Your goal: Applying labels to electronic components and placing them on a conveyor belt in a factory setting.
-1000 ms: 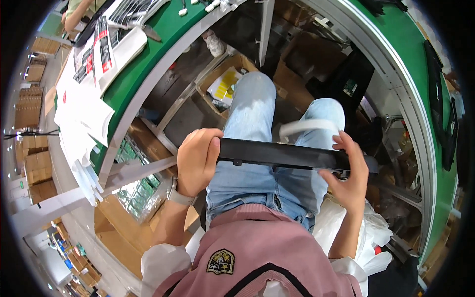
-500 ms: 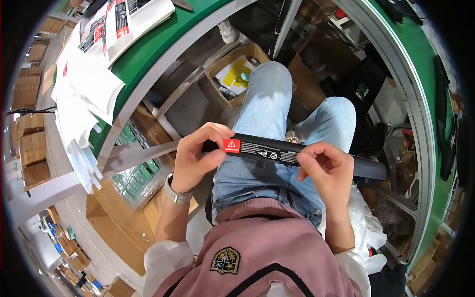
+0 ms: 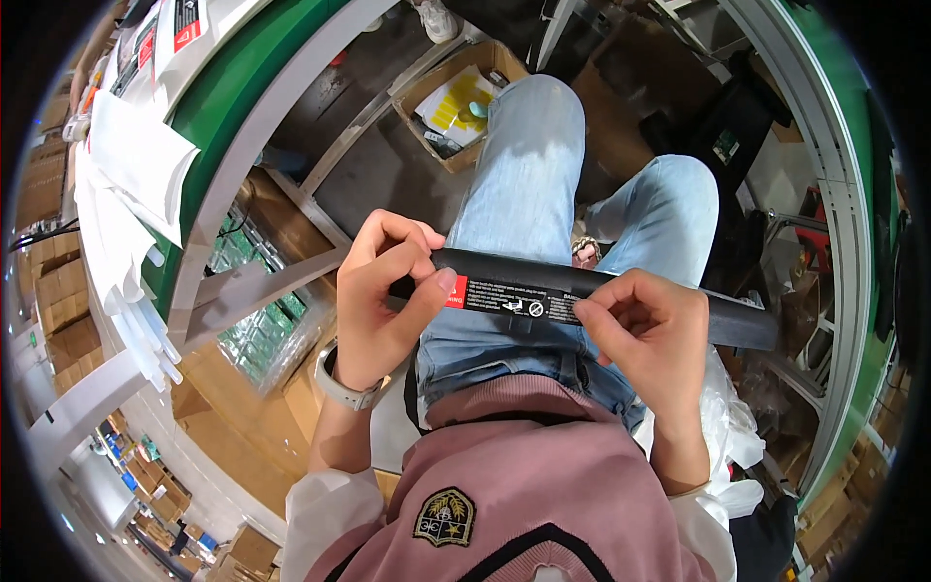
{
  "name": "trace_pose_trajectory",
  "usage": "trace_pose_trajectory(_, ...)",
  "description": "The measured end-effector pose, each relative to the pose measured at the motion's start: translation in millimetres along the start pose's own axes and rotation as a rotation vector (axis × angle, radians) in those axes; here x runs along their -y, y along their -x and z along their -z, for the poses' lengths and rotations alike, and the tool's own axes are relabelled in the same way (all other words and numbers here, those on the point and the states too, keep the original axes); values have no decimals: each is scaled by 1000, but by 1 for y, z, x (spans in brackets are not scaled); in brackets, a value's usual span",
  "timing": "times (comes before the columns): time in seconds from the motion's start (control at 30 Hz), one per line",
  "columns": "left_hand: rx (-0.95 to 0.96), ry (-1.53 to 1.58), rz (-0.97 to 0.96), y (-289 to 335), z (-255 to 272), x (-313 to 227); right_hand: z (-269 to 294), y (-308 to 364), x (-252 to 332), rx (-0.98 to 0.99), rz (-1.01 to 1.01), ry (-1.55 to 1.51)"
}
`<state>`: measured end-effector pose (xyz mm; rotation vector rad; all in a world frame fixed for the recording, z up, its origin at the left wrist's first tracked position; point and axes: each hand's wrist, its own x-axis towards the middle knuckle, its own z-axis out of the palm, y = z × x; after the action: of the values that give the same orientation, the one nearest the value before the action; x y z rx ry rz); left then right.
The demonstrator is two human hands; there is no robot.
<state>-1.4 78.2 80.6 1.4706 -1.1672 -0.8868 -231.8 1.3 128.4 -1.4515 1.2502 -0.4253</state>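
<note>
A long black bar (image 3: 514, 267) lies across my lap, its dark grey right end (image 3: 742, 323) reaching past my right hand. On its near side is a black warning label (image 3: 519, 299) with white print and a red left end. My left hand (image 3: 388, 291) is closed around the bar's left part, its thumb pressing over the red end of the label. At the label's right end, my right hand (image 3: 645, 325) is closed with thumb and index finger pinched against the bar. Its other fingers are curled.
A green-topped bench with a metal frame (image 3: 842, 194) curves around me. White sheets (image 3: 141, 160) hang over its left edge, with more labels (image 3: 187, 24) behind. Beyond my knees stands a cardboard box (image 3: 470, 155) holding papers. Wrapped green boards (image 3: 262, 330) lie lower left; clear plastic bags (image 3: 727, 417) sit at right.
My left thumb has moved right onto the label's red end, now covering part of it. My right hand stays at the other end. The whole view has shifted slightly.
</note>
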Motion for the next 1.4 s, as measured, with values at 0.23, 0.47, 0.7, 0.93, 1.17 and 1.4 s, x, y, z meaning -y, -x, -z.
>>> trace_pose_trajectory(0.23,8,-103,-65,-2,-2,-1,-3,-1,-2,-23,26,20)
trace_pose_trajectory(0.47,29,-165,-40,-2,-3,-2,-4,-2,-5,-41,74,62)
trace_pose_trajectory(0.7,-14,-91,-2,1,0,5,-4,-1,-5,-24,49,36)
trace_pose_trajectory(0.93,-32,-50,18,-1,0,5,-7,-4,-7,-50,118,75)
trace_pose_trajectory(1.17,-25,-93,-127,-3,10,-2,12,4,39,-133,236,1104)
trace_pose_trajectory(1.4,38,-52,-114,-22,0,18,25,-3,-7,176,819,1007)
